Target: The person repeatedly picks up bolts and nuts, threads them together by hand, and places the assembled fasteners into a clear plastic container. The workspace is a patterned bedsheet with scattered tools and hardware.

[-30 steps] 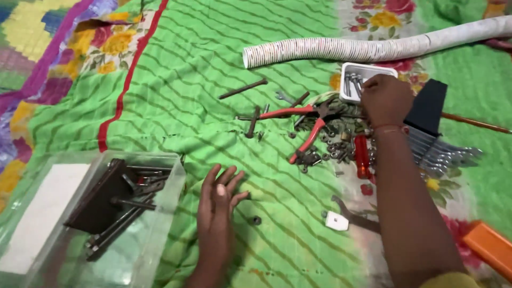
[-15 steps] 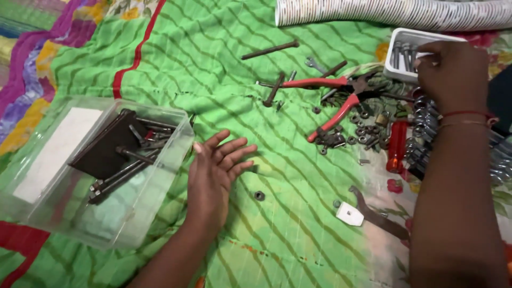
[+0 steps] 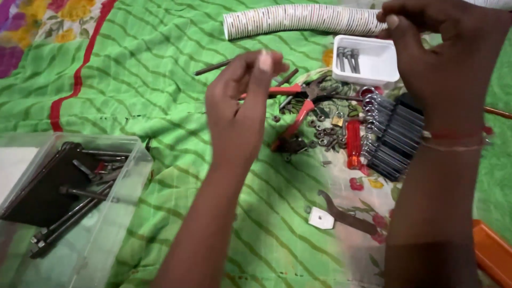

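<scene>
While both hands [image 3: 341, 80] hover raised | red-handled pliers [image 3: 298, 104] below | white tray [image 3: 368, 60] beside

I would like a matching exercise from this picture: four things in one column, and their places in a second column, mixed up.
Things:
1. small white rectangular plastic tray
2. clear plastic storage box
3. red-handled metal pliers
4. long white corrugated tube

Places:
A. lower left, holding long dark bolts
B. along the top edge of the green cloth
C. centre, beside loose nuts
D. upper right, holding a few bolts

Pairs: 1-D, 2-A, 3-C, 4-B
</scene>
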